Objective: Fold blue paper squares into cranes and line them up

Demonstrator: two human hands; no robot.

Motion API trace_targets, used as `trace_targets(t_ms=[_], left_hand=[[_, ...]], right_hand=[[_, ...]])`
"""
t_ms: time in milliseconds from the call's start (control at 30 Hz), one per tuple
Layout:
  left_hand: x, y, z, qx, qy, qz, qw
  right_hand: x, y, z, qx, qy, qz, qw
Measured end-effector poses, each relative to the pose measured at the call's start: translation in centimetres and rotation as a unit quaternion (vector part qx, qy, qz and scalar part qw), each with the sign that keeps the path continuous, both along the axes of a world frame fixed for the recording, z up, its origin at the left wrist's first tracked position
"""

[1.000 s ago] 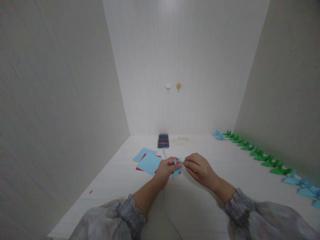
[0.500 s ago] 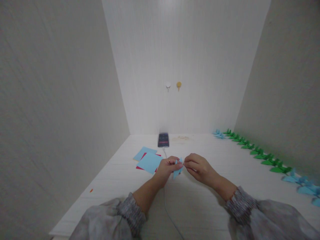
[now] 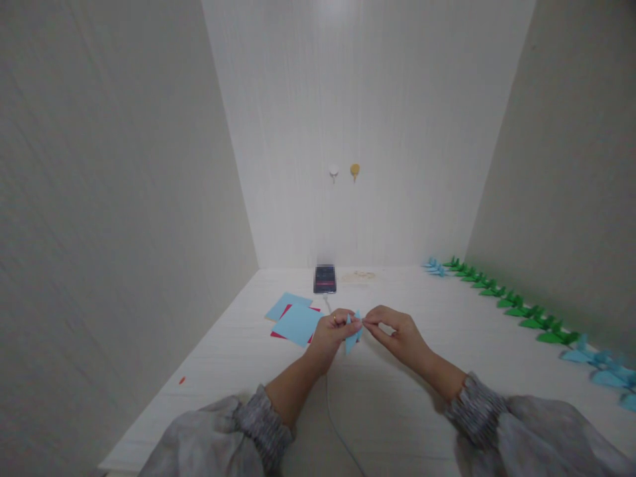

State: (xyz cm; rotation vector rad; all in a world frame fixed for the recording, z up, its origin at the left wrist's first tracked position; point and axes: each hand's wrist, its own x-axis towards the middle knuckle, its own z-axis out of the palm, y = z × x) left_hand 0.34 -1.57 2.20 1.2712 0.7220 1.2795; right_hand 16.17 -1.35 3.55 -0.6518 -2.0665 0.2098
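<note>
Folded blue paper [image 3: 350,342] sitting gripped in left hand [image 3: 328,338], thumb pressing, likely steadying it; right hand [image 3: 403,338] apparently pinching edge nearest that hand, fingertips meeting.

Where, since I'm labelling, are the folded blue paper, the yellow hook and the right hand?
Folded blue paper [image 3: 350,342], head view: lower part.
Yellow hook [image 3: 354,169], head view: round base.
Right hand [image 3: 401,336], head view: back of hand.
</note>
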Motion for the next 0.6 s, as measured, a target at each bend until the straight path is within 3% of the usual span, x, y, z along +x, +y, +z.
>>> trace_targets(t_ms=[233,600], left_hand=[[-0.03,0.22,0.05,0.043,0.04,0.054,0.997],[-0.56,0.32,-0.49,0.097,0.138,0.076,0.983]], right_hand=[[-0.38,-0.23,0.51,-0.062,0.014,-0.03,0.997],[-0.63,0.02,-0.1,-0.044,-0.004,-0.043,0.998]])
